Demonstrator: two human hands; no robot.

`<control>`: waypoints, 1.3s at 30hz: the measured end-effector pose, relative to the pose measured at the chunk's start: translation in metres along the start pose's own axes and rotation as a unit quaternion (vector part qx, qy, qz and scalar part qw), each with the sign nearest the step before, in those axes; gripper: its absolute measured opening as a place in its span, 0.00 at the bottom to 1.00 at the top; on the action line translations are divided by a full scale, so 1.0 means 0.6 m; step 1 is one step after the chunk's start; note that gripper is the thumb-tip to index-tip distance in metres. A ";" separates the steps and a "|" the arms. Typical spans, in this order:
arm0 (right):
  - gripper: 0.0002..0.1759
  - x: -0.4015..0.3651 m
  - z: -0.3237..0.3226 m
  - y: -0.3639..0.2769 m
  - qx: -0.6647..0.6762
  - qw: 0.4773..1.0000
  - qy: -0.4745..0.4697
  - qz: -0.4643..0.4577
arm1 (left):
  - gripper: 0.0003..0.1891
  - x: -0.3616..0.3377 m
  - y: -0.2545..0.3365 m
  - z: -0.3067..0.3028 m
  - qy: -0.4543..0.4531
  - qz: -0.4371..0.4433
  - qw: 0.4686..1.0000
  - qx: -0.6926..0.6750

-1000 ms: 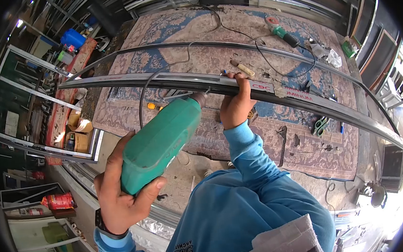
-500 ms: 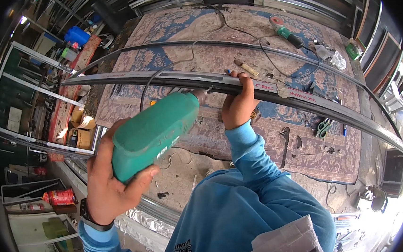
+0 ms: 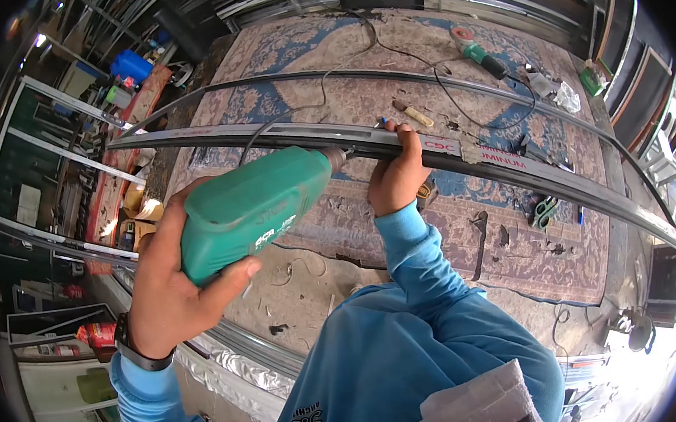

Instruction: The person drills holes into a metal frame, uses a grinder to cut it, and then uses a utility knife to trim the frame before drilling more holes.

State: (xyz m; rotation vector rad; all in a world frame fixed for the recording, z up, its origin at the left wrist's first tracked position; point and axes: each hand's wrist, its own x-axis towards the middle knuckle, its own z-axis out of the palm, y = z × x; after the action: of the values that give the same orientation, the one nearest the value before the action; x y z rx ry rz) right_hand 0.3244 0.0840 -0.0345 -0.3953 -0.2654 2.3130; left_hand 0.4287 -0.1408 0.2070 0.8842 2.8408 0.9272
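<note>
My left hand [image 3: 171,291], a dark band round its wrist, is wrapped around a green power drill [image 3: 254,209]. The drill points right, and its chuck [image 3: 336,160] and bit sit right at the near side of a long grey aluminum profile [image 3: 509,162] with red lettering. Just right of the bit, my right hand [image 3: 397,176] grips this profile, fingers curled over its top edge. The profile is raised above a carpeted table and slants down to the right. A second long bar [image 3: 307,74] of the same frame runs behind it.
On the patterned carpet [image 3: 470,280] lie a green angle grinder [image 3: 478,53], a wooden-handled tool [image 3: 412,113], green-handled scissors [image 3: 544,212] and clear plastic [image 3: 567,99]. A black cord [image 3: 443,84] crosses it. Shelving with a blue container [image 3: 132,66] stands left.
The drill and my left hand have shifted slightly left and down, with the drill tilted a little. My right hand keeps its grip on the profile, almost in place.
</note>
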 end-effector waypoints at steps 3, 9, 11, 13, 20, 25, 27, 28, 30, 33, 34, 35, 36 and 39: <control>0.09 -0.002 0.006 -0.003 -0.003 1.000 0.002 0.001 | 0.38 0.006 0.013 0.004 -0.005 0.024 0.999 0.032; 0.09 0.005 -0.001 0.004 0.010 1.000 -0.014 -0.006 | 0.37 0.022 0.020 -0.002 -0.012 0.005 1.000 0.020; 0.09 0.006 -0.005 0.004 0.011 1.000 -0.007 -0.003 | 0.37 0.022 0.017 0.005 -0.009 0.013 1.000 0.016; 0.09 0.008 -0.007 0.003 0.006 1.000 0.003 0.005 | 0.37 0.016 0.016 0.011 -0.007 -0.002 1.000 0.012; 0.09 0.013 -0.002 0.000 0.000 0.999 0.030 0.020 | 0.36 -0.010 0.005 0.047 0.034 0.004 0.999 -0.027; 0.09 0.014 0.003 0.000 0.006 1.000 0.023 0.016 | 0.35 -0.012 0.004 0.044 0.039 0.011 0.999 -0.009; 0.08 0.017 -0.002 0.003 0.004 1.000 0.029 0.008 | 0.34 -0.010 0.002 0.043 0.032 0.003 0.999 -0.016; 0.08 0.017 -0.004 0.007 0.005 0.999 0.033 0.006 | 0.34 -0.009 0.002 0.041 0.028 -0.002 0.999 -0.017; 0.08 0.020 -0.009 0.010 0.011 1.000 0.016 0.011 | 0.34 -0.011 0.000 0.042 0.033 -0.006 0.999 -0.028; 0.10 0.013 -0.012 0.006 0.007 1.000 0.000 0.019 | 0.37 -0.019 -0.003 0.071 0.043 0.020 0.999 -0.002; 0.10 0.005 -0.007 0.003 0.003 1.000 -0.005 0.021 | 0.38 -0.025 0.002 0.081 0.041 0.046 0.997 0.047; 0.13 -0.006 -0.001 -0.005 -0.019 0.999 0.008 0.028 | 0.39 -0.021 0.004 0.086 0.043 0.082 0.991 0.098; 0.13 0.009 0.006 0.001 -0.023 1.000 -0.001 0.017 | 0.45 -0.017 0.008 0.082 0.040 0.110 0.989 0.088; 0.13 0.006 0.019 -0.019 -0.051 0.999 0.000 0.018 | 0.49 -0.050 -0.009 0.074 -0.024 0.139 0.972 0.188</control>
State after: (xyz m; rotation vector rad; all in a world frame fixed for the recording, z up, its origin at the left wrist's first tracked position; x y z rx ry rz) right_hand 0.3255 0.0938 -0.0211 -0.4541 -0.3790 2.3402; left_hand 0.4596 -0.1364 0.1632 1.3478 2.9488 0.3698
